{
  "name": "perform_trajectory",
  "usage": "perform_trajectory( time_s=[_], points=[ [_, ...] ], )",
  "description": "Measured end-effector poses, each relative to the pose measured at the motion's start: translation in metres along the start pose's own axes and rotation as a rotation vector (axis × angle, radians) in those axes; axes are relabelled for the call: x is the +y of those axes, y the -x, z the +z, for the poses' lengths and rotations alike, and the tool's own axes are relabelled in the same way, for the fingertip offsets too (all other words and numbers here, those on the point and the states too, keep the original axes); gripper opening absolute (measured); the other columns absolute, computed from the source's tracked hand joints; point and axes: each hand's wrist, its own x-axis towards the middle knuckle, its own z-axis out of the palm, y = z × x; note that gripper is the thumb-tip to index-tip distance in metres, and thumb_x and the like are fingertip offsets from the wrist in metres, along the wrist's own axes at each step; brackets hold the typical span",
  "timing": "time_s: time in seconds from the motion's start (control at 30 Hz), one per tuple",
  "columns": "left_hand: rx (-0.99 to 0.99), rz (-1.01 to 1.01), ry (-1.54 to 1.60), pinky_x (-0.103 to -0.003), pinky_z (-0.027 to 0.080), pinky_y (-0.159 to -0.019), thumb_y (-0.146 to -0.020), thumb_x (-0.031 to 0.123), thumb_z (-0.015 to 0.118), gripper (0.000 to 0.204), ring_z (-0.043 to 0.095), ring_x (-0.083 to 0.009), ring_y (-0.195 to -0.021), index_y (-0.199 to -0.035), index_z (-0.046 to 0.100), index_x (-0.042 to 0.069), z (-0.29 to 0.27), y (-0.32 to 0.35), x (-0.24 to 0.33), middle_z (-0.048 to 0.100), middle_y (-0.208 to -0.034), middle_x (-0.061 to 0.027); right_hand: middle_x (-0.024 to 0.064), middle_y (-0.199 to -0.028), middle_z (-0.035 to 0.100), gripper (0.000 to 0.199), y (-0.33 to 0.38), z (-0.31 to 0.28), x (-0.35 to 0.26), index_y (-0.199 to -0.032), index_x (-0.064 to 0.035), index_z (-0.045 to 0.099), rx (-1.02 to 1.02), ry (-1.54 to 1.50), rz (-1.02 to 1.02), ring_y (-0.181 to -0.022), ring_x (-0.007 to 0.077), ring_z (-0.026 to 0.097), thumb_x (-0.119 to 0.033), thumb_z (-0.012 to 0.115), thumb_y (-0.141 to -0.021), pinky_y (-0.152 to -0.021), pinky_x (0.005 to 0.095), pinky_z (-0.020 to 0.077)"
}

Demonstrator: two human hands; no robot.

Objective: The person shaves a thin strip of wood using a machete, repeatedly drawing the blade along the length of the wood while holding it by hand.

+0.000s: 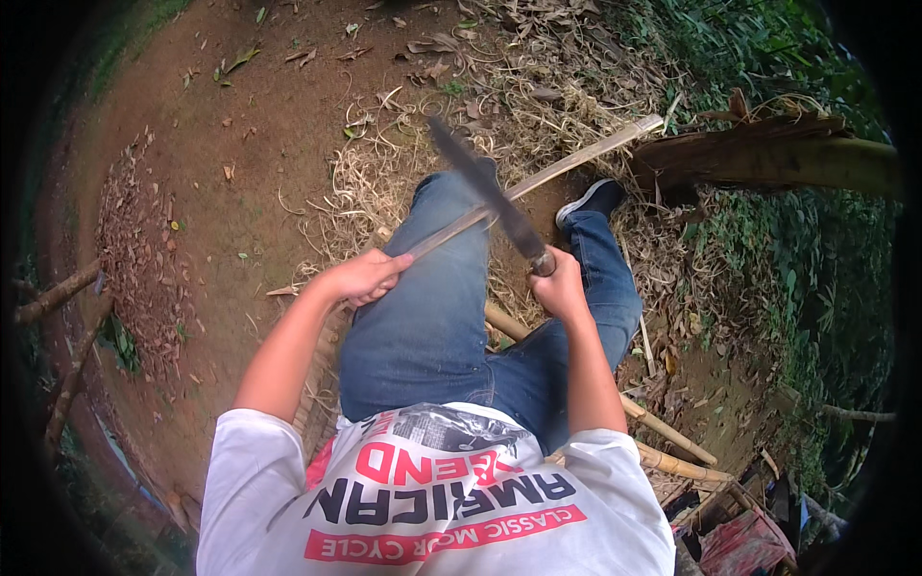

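Your left hand (365,278) clamps its fingers on a strip (576,160) slanting over your leg (423,326). Your right hand (560,285) wraps its fingers around a knife (488,192) crossing the strip.

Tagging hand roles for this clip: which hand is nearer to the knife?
Right. The right hand grips the knife by its handle; the left hand is apart from it, farther left, holding the near end of the pale strip.

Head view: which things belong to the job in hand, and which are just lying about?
In use:
knife, in the right fingers
pale strip, in the left fingers

Apparently just lying about:
curled shavings
dry leaves
reddish cloth
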Motion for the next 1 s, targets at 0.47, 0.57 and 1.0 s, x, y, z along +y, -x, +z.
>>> perform_trajectory(
  time_s=[0.47, 0.57, 1.0],
  points=[
    [-0.025, -0.011, -0.029, -0.023, 0.013, -0.034, -0.099, 0.059, 0.039, 0.055, 0.018, -0.0027, -0.038, -0.063, 0.031, 0.018, 0.007, 0.010, 0.008, 0.025, -0.049, 0.0104, 0.0085, -0.059, 0.057, 0.012, 0.010, 0.029, -0.012, -0.081, 0.0015, 0.056, 0.116, -0.239, -0.021, -0.050, 0.0170, 0.054, 0.001, 0.062, -0.070, -0.050, 0.0327, 0.0435],
    [-0.072, -0.003, 0.009, -0.022, 0.012, -0.034, -0.099, 0.058, 0.039, 0.054, 0.017, -0.0029, -0.037, -0.064, 0.033, 0.017, 0.009, 0.018, 0.010, 0.024, -0.049, 0.0102, 0.0021, -0.062, 0.055, 0.016, 0.009, 0.031, -0.027, -0.085, -0.0012, 0.056, 0.158, -0.692, 0.138, -0.047, 0.0127, 0.053, -0.006, 0.069, -0.077, -0.043, 0.0285, 0.0430],
    [0.402, 0.389, -0.570, -0.033, 0.047, -0.060, -0.083, 0.050, 0.070, 0.053, 0.056, -0.0167, -0.063, -0.105, 0.057, 0.003, 0.056, 0.062, 0.023, 0.055, -0.068, -0.0047, 0.0102, -0.088, 0.071, 0.012, 0.028, 0.015, -0.044, -0.090, 0.0019, 0.064, 0.380, -1.082, -0.041, -0.045, 0.0081, 0.050, -0.005, 0.071, -0.083, -0.042, 0.0238, 0.0430]
  ],
)
